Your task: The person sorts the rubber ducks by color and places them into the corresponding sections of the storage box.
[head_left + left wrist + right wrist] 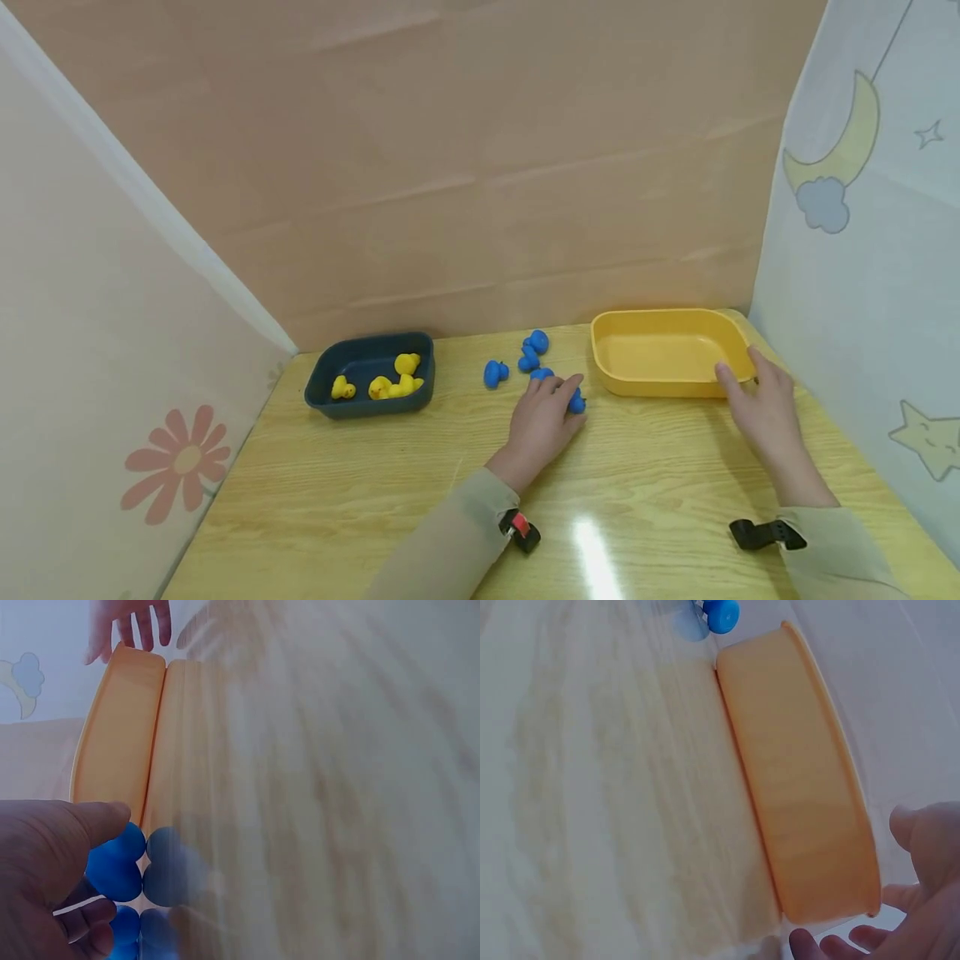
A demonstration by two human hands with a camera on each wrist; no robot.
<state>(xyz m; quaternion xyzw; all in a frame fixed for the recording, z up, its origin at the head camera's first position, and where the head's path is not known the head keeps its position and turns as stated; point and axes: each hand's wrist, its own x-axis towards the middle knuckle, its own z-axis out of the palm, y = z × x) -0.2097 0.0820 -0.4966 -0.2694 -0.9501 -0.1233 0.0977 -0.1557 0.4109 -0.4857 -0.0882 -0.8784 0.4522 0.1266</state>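
Observation:
In the head view, my left hand [542,421] reaches over a small blue toy duck [577,402] on the table. The left wrist view has the thumb and curled fingers on either side of that blue duck [116,866], which stands low at the tabletop. A second blue duck [542,374] is partly hidden by the fingers. My right hand [767,408] is at the near right corner of the yellow tray [660,388], fingers spread around its end. In the right wrist view, thumb and fingers are apart beside the tray's end [832,896].
Several more blue ducks [492,373] lie loose left of the yellow tray, near the back wall. A dark blue tray [375,408] at the left holds several yellow ducks [380,387]. Cloth walls border the wooden table [337,500] at the back and sides.

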